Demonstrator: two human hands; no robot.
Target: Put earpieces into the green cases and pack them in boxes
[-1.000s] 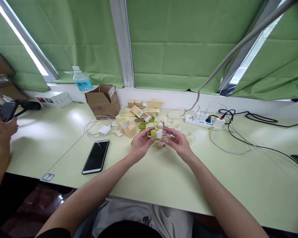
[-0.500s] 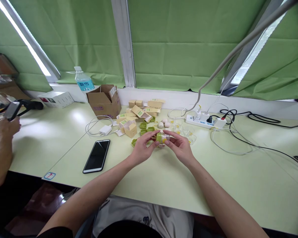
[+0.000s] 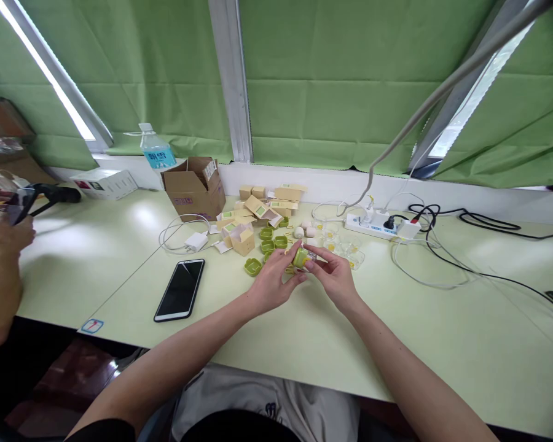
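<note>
Between my hands is a small container (image 3: 300, 258) with a green part and a clear part, tilted on its side. My right hand (image 3: 335, 281) grips the clear end with thumb and fingers. My left hand (image 3: 271, 283) is closed at the green end, its index finger pressed on it; the fingers partly hide the piece. Several green plastic cups (image 3: 253, 266) lie just beyond my left hand. Small white and pink round pieces (image 3: 299, 232) sit behind the container. Clear plastic cups with yellow marks (image 3: 357, 259) stand beyond my right hand.
Small cardboard boxes (image 3: 243, 241) are heaped behind the green cups, beside a brown carton (image 3: 193, 190). A phone (image 3: 179, 290) and a white charger (image 3: 196, 241) lie left. A power strip (image 3: 368, 226) with trailing cables sits right. Another person's hand (image 3: 11, 233) holds a device at far left.
The container has turned, its green end tilting upward. My left fingers have shifted along it, uncovering a green cup. At far left, the other person's second hand has come into view.
</note>
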